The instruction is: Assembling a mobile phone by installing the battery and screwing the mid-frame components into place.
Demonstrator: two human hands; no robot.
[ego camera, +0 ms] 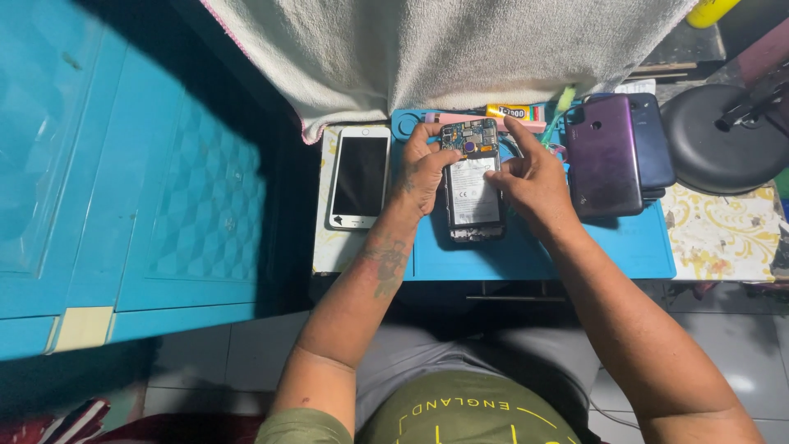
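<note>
On blue mat [625, 247]: L hand [423, 173] + R hand [534, 181] fingers pinching opened phone [472, 185].

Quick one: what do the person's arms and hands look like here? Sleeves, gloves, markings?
Both arms bare to the upper arm, no gloves. Left hand and right hand show no rings or watch. The left forearm carries a dark tattoo. Olive-green short sleeves show at the bottom edge.

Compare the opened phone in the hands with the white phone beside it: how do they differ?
The opened phone has its back off, showing battery and circuit board; the white phone is closed, dark screen up. The opened phone is held by the left hand and right hand; the white phone lies untouched. Both lie lengthwise on the table.
</note>
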